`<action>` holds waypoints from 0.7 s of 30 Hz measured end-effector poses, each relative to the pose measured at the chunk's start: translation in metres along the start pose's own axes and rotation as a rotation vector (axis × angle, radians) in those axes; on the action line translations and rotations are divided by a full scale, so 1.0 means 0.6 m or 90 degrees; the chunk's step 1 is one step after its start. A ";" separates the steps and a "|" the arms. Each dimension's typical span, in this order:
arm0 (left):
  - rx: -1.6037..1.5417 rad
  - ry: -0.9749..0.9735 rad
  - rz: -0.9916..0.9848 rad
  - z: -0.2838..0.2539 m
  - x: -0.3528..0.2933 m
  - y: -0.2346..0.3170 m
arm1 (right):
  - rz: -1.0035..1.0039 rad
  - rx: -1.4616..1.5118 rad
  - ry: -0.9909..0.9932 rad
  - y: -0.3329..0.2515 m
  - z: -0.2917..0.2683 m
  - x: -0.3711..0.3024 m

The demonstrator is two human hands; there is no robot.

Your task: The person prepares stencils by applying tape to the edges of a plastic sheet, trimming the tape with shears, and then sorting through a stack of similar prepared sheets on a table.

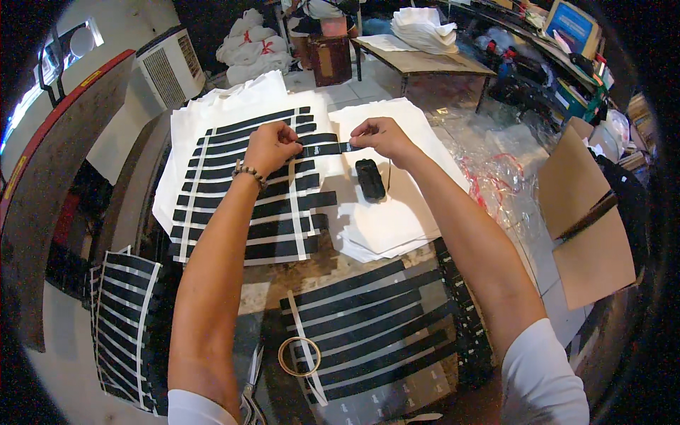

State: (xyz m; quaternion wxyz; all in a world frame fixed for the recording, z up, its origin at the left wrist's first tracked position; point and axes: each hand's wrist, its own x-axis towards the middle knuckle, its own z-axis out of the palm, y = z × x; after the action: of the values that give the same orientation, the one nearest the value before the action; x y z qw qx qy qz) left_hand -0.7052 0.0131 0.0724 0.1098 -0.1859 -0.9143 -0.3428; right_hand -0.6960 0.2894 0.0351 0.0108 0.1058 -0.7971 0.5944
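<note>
My left hand (273, 149) pinches or presses a black strip (327, 149) near its left part, above a white sheet lined with rows of black strips (241, 188). The fingers of my right hand (382, 139) are closed on the strip's right end, so it stretches between both hands. Two narrow light bands (293, 191) run across the rows. Below my right hand a black block-shaped object (370, 180) rests on a stack of white sheets (407, 212); its kind is unclear.
Nearer me are a panel of black strips (375, 319), a tape roll (299, 356) and scissors (251, 393). Another striped panel (126, 319) hangs at the left. Cardboard (588, 219) and clear plastic wrap (489, 170) are on the right, a low table (425, 62) behind.
</note>
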 end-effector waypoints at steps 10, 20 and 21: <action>0.003 -0.002 0.018 0.004 -0.002 -0.002 | -0.038 0.003 0.028 0.014 0.000 0.004; 0.026 -0.005 0.005 -0.002 -0.006 0.016 | -0.032 -0.021 0.016 0.019 -0.002 0.003; 0.027 -0.006 0.002 -0.003 -0.007 0.015 | -0.032 -0.020 0.015 0.017 0.000 0.003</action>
State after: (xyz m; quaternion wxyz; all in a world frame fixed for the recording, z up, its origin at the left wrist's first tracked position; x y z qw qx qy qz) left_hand -0.6978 0.0172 0.0777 0.1098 -0.1869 -0.9215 -0.3222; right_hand -0.6999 0.2921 0.0255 0.0369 0.1189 -0.8034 0.5823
